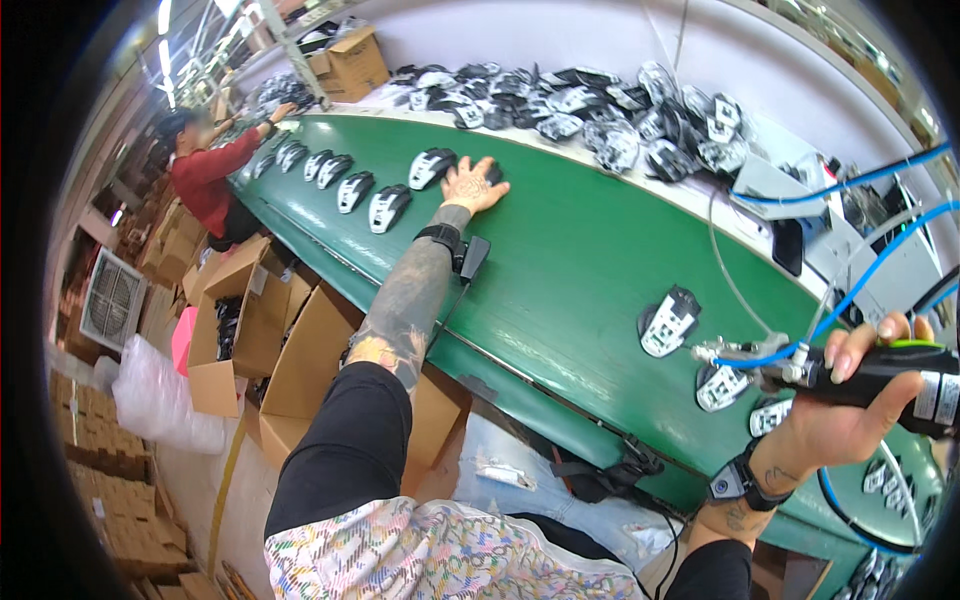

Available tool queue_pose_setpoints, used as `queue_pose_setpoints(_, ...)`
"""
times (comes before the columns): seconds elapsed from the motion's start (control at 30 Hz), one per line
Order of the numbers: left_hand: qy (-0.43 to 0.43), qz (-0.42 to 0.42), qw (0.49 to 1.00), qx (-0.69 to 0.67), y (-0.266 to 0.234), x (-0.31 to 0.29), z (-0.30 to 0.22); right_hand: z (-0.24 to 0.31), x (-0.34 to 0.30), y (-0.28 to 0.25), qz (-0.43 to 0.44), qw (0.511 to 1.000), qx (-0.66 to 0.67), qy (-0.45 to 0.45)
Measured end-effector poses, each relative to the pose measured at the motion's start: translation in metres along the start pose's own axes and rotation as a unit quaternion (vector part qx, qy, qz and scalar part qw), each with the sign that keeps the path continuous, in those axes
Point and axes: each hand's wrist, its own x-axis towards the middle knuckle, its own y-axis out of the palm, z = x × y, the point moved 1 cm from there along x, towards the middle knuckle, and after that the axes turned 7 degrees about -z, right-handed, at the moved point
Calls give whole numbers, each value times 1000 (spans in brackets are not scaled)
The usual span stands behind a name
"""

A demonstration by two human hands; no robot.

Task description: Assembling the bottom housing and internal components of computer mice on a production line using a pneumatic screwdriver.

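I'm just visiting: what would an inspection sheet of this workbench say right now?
Surface: green conveyor belt, long and curved.
Job's things: left hand rests on a black mouse; right hand grips a black power screwdriver; upturned mouse shells beside it.
Clutter: heap of mouse shells behind the belt.
Hands: both busy.
Cables: blue hoses to the tool.
Surroundings: open cardboard boxes; a person in red farther along.

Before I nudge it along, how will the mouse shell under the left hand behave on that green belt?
The mouse shell looks like hollow plastic, so probably light. Its glossy surface may slip under the left hand. The flat green belt should let it slide rather than roll.
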Motion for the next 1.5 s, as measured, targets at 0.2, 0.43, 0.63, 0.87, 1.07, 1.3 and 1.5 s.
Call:
queue_pose_setpoints(0.2,61,52,990,-114,-20,-12,-24,-1,3,-1,-17,999,-33,-9)
queue_pose_setpoints(0.43,-123,307,358,-873,-39,-119,-150,-1,13,-16,-34,997,-41,-47)
queue_pose_setpoints(0.63,-145,374,326,-856,-42,-186,-202,-3,26,-29,-4,997,58,-49)
queue_pose_setpoints(0.87,-113,464,367,-798,-35,-224,-211,-5,24,-22,-80,989,-68,-101)
queue_pose_setpoints(1.07,-106,480,363,-791,-37,-233,-213,-8,22,-43,11,994,24,-110)
queue_pose_setpoints(1.3,-90,503,353,-784,-45,-233,-208,-8,21,-39,50,992,61,-98)
queue_pose_setpoints(1.5,-79,443,413,-792,-38,-225,-210,-9,20,-30,12,994,17,-103)
